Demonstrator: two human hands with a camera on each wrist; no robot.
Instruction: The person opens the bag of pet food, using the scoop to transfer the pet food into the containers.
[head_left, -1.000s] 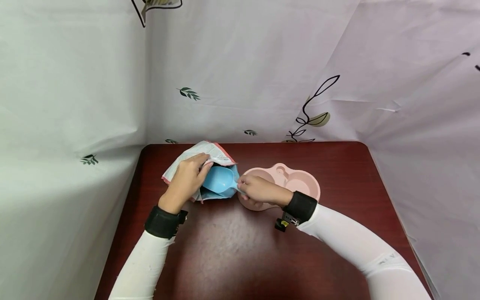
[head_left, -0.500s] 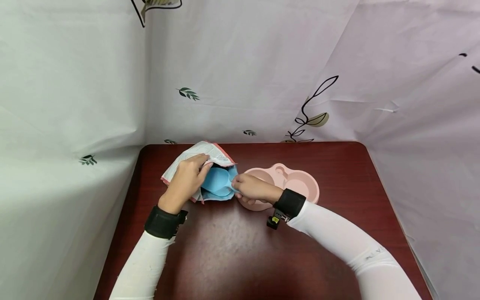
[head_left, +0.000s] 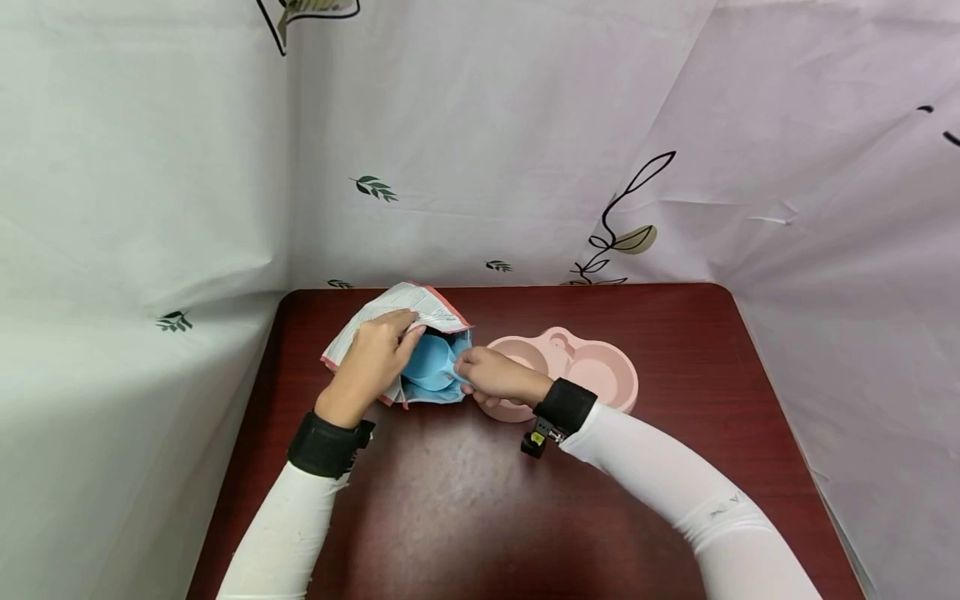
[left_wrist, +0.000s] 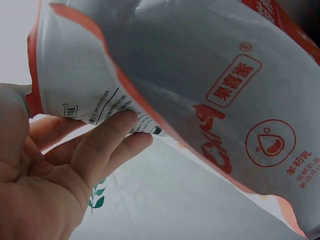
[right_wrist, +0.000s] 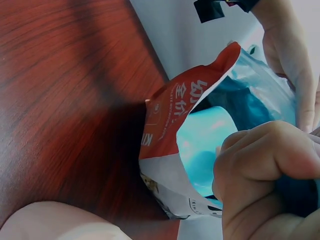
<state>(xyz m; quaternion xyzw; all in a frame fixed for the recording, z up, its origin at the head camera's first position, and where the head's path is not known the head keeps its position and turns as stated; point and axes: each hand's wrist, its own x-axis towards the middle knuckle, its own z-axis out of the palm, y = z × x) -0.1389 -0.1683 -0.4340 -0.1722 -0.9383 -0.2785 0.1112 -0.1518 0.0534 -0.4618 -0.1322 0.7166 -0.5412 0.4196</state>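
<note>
Head view: right hand (head_left: 495, 375) hides the handle end of the blue scoop (head_left: 428, 360) and part of the pink tray (head_left: 557, 352). Bag (head_left: 371, 321) interior too dark to tell contents. Left wrist: left hand (left_wrist: 60, 185) cut at left edge, bag cut at top and right, fine print illegible. Right wrist: tray clipped lower left, right hand clipped lower right.
</note>
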